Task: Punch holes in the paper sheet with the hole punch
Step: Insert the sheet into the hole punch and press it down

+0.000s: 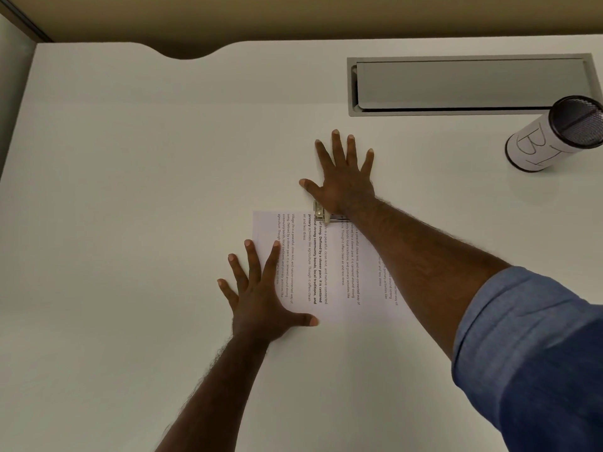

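A printed paper sheet (326, 272) lies flat on the white desk, its text running sideways. At the sheet's far edge sits a small metal hole punch (321, 215), mostly hidden under my right hand (342, 177). That hand lies on top of the punch with fingers spread straight and the palm over it. My left hand (261, 295) rests flat on the sheet's left part, fingers spread, thumb on the paper.
A grey cable tray lid (470, 84) is set into the white desk (130, 158) at the back right. A mesh pen cup (551, 135) wrapped in white paper with handwriting stands at the right edge. The desk's far edge has a curved cut-out.
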`<control>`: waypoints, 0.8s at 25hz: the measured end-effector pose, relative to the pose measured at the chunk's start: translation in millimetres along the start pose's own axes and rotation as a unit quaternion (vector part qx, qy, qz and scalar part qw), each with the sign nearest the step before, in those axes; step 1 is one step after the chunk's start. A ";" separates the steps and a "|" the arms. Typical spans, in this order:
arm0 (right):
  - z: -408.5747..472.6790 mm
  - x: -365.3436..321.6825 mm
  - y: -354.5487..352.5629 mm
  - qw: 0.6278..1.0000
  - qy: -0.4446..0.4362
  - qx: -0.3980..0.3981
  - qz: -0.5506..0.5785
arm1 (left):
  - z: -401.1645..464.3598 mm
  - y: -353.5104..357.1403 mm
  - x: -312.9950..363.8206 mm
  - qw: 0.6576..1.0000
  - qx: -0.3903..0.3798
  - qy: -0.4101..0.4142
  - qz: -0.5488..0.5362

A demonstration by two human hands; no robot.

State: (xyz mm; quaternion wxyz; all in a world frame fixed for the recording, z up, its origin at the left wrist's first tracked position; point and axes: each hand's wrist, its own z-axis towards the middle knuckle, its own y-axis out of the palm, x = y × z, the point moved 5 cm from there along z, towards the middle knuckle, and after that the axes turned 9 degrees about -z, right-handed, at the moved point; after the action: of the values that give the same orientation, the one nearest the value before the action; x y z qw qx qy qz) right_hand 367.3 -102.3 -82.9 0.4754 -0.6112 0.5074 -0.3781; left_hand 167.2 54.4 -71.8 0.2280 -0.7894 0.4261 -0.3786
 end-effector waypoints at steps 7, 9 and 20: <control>1.9 -0.6 1.4 1.000 0.008 -0.016 -0.010 | -0.4 -0.6 0.2 1.000 -0.003 0.004 -0.007; 3.1 -1.1 -1.5 0.999 -0.001 -0.032 -0.002 | -1.2 -1.3 1.3 1.000 0.000 0.005 -0.003; -39.3 43.1 -58.4 0.920 0.119 0.115 0.356 | -1.6 -1.0 -0.5 1.000 -0.010 0.013 -0.002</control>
State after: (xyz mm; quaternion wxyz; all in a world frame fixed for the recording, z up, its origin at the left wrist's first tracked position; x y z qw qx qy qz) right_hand 354.0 -150.4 -17.1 0.5819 -0.2817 0.6975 -0.3092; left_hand 166.3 55.4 -70.3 0.2137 -0.7877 0.4307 -0.3852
